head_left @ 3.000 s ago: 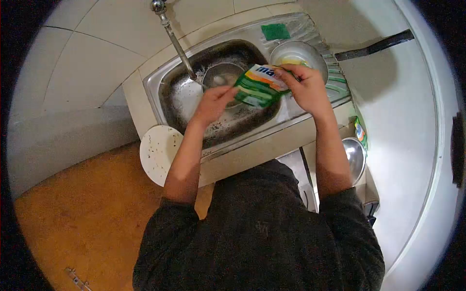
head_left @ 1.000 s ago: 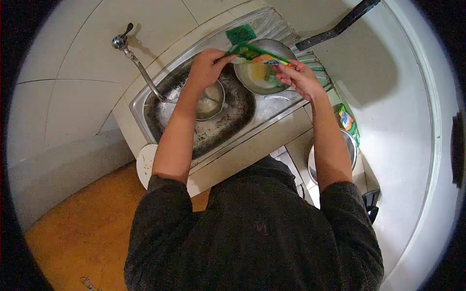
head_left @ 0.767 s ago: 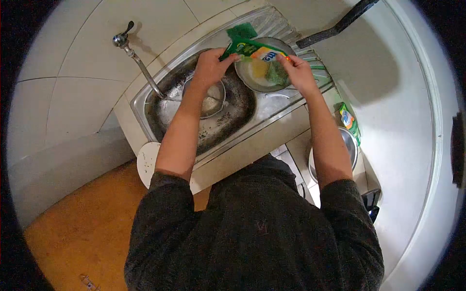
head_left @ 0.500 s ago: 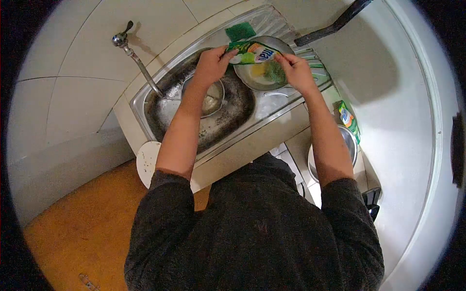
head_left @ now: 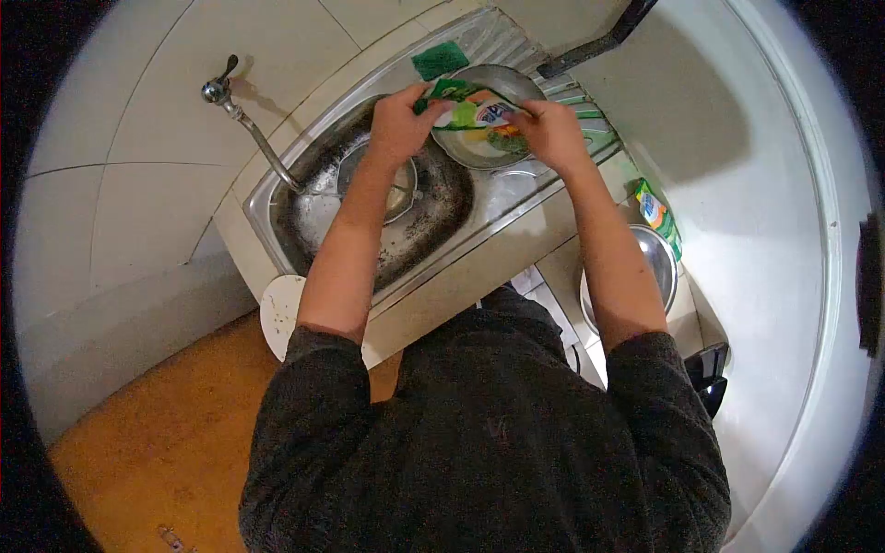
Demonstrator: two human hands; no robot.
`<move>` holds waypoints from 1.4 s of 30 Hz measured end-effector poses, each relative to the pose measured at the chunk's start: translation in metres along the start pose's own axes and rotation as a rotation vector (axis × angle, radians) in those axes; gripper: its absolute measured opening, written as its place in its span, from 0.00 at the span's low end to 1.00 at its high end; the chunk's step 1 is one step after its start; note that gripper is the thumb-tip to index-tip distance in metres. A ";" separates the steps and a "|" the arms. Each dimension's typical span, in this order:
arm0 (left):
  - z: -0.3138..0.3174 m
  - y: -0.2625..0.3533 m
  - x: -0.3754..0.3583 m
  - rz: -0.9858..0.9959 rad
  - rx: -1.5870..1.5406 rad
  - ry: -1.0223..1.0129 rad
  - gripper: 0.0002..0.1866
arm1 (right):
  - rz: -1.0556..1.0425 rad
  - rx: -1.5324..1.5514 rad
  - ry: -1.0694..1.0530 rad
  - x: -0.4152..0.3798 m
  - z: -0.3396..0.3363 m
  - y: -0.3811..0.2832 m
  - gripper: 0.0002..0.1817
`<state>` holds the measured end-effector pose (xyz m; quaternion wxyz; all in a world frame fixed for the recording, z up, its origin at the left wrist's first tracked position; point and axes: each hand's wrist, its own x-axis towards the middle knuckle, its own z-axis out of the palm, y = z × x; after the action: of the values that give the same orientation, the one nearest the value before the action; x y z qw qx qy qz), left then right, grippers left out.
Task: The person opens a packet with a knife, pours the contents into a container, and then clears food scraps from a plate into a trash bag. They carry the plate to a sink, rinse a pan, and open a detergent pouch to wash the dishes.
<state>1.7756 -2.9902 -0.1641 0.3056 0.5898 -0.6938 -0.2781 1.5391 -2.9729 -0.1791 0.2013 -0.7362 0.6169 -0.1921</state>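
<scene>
A green dish soap pouch (head_left: 477,109) is stretched between my two hands over a round metal pan (head_left: 502,77). My left hand (head_left: 400,120) pinches the pouch's left end. At its right end, the fingers of my right hand (head_left: 553,134) are closed on the edge. Beneath the pouch, part of a green and yellow sponge (head_left: 507,140) shows in the pan. The pan rests on the ridged drainboard (head_left: 498,37). A green scouring pad (head_left: 440,60) lies behind the pan.
To the left is a stained sink basin (head_left: 433,221) with a metal bowl (head_left: 403,195) under the faucet (head_left: 263,143). A white round lid (head_left: 279,313) sits by the counter's left corner. Another soap pouch (head_left: 656,217) and a steel bowl (head_left: 656,263) stand at the right.
The view has shifted slightly. Both hands still hold the pouch, which now looks more folded or bent, with the right hand turned further over its edge.
</scene>
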 end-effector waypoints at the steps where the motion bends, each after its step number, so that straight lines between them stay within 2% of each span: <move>1: 0.001 -0.002 0.000 -0.072 -0.079 0.031 0.19 | 0.000 0.093 0.077 -0.003 0.000 0.000 0.13; 2: 0.001 -0.007 0.001 -0.071 -0.078 0.031 0.19 | -0.001 0.185 0.154 -0.004 0.000 0.001 0.13; 4: -0.001 -0.013 0.003 -0.043 -0.252 -0.112 0.17 | -0.021 0.201 0.126 -0.006 0.002 0.007 0.13; 5: 0.000 -0.015 0.002 -0.041 -0.252 -0.114 0.17 | -0.045 0.214 0.097 -0.008 0.003 0.010 0.14; 7: -0.002 -0.006 -0.002 0.003 -0.086 -0.095 0.16 | -0.050 0.231 0.072 -0.012 -0.001 0.012 0.15; 9: 0.002 -0.002 -0.003 0.040 -0.058 -0.038 0.16 | -0.051 0.246 0.050 -0.017 -0.005 0.013 0.15; 11: 0.004 0.001 -0.004 0.078 -0.036 0.021 0.16 | 0.050 0.166 0.118 -0.021 -0.009 0.012 0.17; 12: -0.001 0.007 -0.004 0.022 -0.037 -0.119 0.16 | 0.053 0.162 0.123 -0.026 -0.018 0.013 0.17; 13: -0.004 0.012 -0.006 -0.034 -0.036 -0.259 0.17 | 0.118 0.242 0.013 -0.034 -0.032 0.014 0.18; 14: -0.002 0.014 -0.010 -0.031 -0.037 -0.263 0.17 | 0.185 0.321 -0.098 -0.040 -0.042 0.020 0.19; 15: 0.000 0.015 -0.014 -0.021 -0.009 -0.296 0.16 | 0.189 0.320 -0.095 -0.047 -0.045 0.035 0.19; 17: 0.010 0.012 -0.026 -0.011 0.017 -0.331 0.16 | 0.233 0.691 -0.063 -0.064 -0.043 0.078 0.18; 18: 0.019 0.006 -0.035 -0.037 -0.029 -0.377 0.16 | 0.235 0.689 -0.063 -0.070 -0.043 0.096 0.18; 20: 0.028 0.017 -0.054 -0.145 -0.193 -0.450 0.17 | 0.283 0.191 -0.090 -0.077 -0.040 0.123 0.23; 21: 0.036 0.011 -0.060 -0.146 -0.192 -0.453 0.17 | 0.285 0.193 -0.092 -0.075 -0.035 0.127 0.23; 23: 0.060 -0.013 -0.075 -0.147 -0.190 -0.484 0.19 | 0.320 -0.052 -0.118 -0.065 -0.026 0.131 0.31; 24: 0.060 -0.010 -0.080 -0.131 -0.192 -0.495 0.18 | 0.321 -0.053 -0.122 -0.059 -0.021 0.132 0.31; 26: 0.059 -0.006 -0.090 -0.155 -0.095 -0.517 0.17 | 0.458 -0.247 -0.250 -0.045 -0.010 0.132 0.38; 27: 0.057 -0.002 -0.095 -0.177 0.007 -0.539 0.17 | 0.457 -0.245 -0.255 -0.044 -0.006 0.134 0.38; 29: 0.063 -0.012 -0.108 -0.202 -0.027 -0.533 0.17 | 0.447 -0.257 -0.275 -0.043 0.002 0.135 0.41; 32: 0.065 -0.021 -0.119 -0.184 -0.066 -0.497 0.17 | 0.480 -0.300 -0.282 -0.043 0.002 0.123 0.40; 33: 0.061 -0.017 -0.119 -0.196 0.021 -0.593 0.20 | 0.473 -0.301 -0.285 -0.042 -0.001 0.122 0.40; 34: 0.058 -0.015 -0.119 -0.210 0.107 -0.688 0.23 | 0.533 -0.008 -0.171 -0.042 -0.004 0.122 0.37; 35: 0.059 -0.018 -0.123 -0.217 0.106 -0.681 0.23 | 0.585 0.286 -0.057 -0.042 -0.006 0.121 0.34; 36: 0.057 -0.023 -0.126 -0.247 0.102 -0.702 0.25 | 0.573 0.278 -0.057 -0.041 -0.006 0.115 0.34; 38: 0.054 -0.033 -0.130 -0.292 0.092 -0.712 0.27 | 0.510 0.748 0.094 -0.040 -0.003 0.102 0.26; 40: 0.046 -0.033 -0.133 -0.290 0.088 -0.793 0.27 | 0.459 0.856 0.010 -0.033 0.000 0.081 0.25; 42: 0.043 -0.038 -0.141 -0.300 0.028 -0.753 0.26 | 0.397 0.978 -0.068 -0.022 0.010 0.058 0.22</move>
<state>1.7842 -2.8554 -0.2341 -0.0219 0.5453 -0.6673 -0.5068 1.4924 -2.9601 -0.2191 0.5737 -0.4311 0.5758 -0.3917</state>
